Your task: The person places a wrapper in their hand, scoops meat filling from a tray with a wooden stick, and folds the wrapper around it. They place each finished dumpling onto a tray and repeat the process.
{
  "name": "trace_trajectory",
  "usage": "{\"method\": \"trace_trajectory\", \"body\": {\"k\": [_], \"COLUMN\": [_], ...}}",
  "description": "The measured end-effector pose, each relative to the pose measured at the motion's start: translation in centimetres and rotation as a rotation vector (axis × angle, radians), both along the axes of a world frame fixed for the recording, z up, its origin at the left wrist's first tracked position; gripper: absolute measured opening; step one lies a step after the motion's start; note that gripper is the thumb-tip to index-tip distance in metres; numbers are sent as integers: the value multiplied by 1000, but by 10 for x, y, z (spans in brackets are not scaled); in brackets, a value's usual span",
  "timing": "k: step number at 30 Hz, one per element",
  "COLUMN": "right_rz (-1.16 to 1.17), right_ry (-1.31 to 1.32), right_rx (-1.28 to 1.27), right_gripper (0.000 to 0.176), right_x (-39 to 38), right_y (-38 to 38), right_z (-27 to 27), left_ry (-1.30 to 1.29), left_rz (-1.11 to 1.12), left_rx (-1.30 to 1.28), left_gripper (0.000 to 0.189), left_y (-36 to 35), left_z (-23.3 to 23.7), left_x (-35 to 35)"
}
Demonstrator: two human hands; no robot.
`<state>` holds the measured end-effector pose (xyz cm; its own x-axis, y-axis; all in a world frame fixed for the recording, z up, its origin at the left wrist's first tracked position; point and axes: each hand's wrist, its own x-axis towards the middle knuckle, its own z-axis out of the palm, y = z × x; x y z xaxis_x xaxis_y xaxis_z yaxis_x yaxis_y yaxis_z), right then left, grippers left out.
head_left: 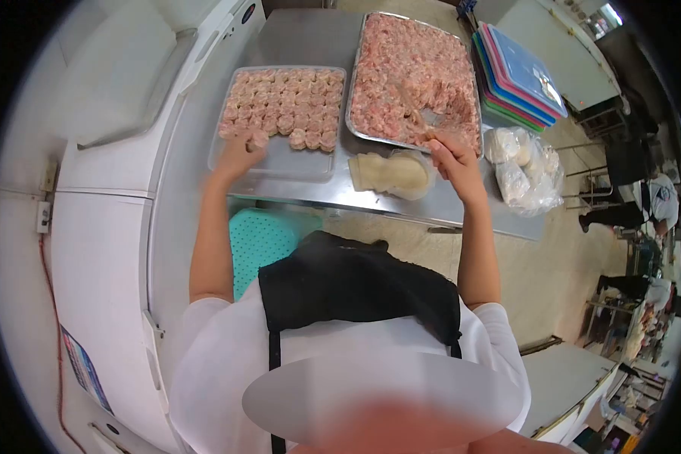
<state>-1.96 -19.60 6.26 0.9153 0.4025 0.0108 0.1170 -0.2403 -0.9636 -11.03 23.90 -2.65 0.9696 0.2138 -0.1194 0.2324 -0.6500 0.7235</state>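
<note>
My left hand (238, 154) is over the lower left corner of a clear plastic tray (299, 164). Its fingers are closed round a small meat dumpling (259, 140). Rows of similar open-topped dumplings (284, 98) fill the tray's far part. My right hand (455, 163) grips a thin, brownish spreading stick (414, 107) at the near edge of a metal tray (382, 141). The stick reaches over the minced meat (412, 60) heaped in that tray. Between my hands, round pale dough wrappers (390, 174) lie overlapping on the table.
Bagged white wrappers (523, 170) sit on the table's right end, beside stacked coloured lids (518, 76). A white freezer (102, 250) borders the left side. Below the table is a turquoise perforated stool (261, 242). Other people (651, 204) are far right.
</note>
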Motion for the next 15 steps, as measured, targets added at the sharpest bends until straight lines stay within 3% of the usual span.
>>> {"method": "trace_trajectory", "body": {"k": [3,6,9,15], "right_rz": [-104,-142,-223,-238], "right_ry": [87,90,105,131], "right_rx": [62,61,62,53], "right_gripper": [27,29,29,28], "right_x": [-20,-35,-45,-43], "right_y": [-3,-9,-15,-30], "right_z": [-12,-5,-2,-7], "left_ry": [-248,-137,-242,-434], "left_rz": [-107,-27,13,15], "left_rx": [279,193,137,341], "left_gripper": [49,56,70,87], "left_y": [-2,-27,-46,-57], "left_z": [-35,-22,-29,-42], "left_x": [3,11,17,37]}}
